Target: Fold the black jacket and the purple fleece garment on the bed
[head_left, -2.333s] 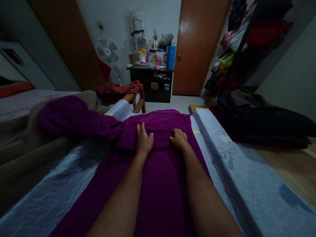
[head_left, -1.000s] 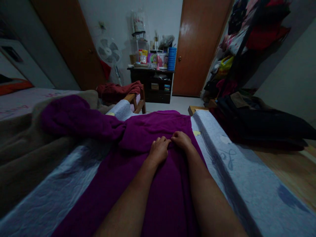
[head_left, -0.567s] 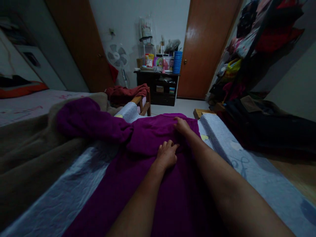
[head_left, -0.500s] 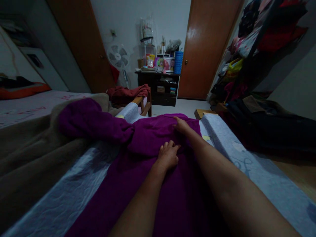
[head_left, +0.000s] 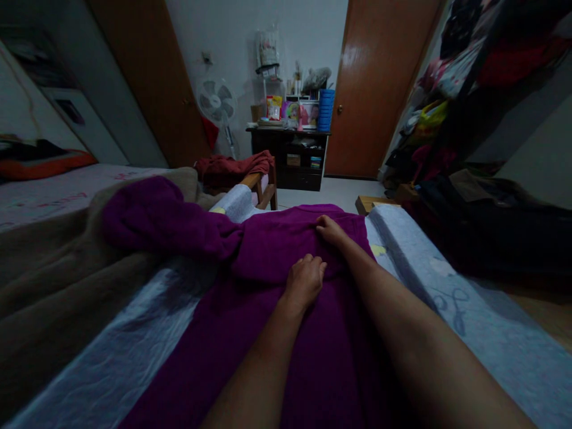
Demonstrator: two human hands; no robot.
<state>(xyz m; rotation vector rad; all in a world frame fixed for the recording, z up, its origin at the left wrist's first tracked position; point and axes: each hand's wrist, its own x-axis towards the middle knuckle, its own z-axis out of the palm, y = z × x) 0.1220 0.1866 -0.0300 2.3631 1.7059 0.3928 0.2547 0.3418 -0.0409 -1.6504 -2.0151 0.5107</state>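
A large purple garment (head_left: 268, 244) lies spread over the bed in front of me, its far part folded over and a bunched, sleeve-like length stretching off to the left. My left hand (head_left: 305, 279) rests on the middle of it, fingers curled in and closed on the cloth. Farther out and slightly to the right, my right hand (head_left: 331, 230) pinches the folded part between thumb and fingers. Some fingertips of both hands are hidden by the knuckles.
Under the garment is a bed with a light blue patterned sheet (head_left: 451, 298). A brown blanket (head_left: 58, 286) lies to the left. Beyond stand a wooden chair (head_left: 267, 193) with red cloth, a white fan (head_left: 217, 101) and a dark cabinet (head_left: 286, 155). Dark clothes (head_left: 500, 232) are piled at right.
The fingers of both hands have drawn in from a more extended pose and closed on the purple cloth. The view has shifted slightly; the garment lies much the same.
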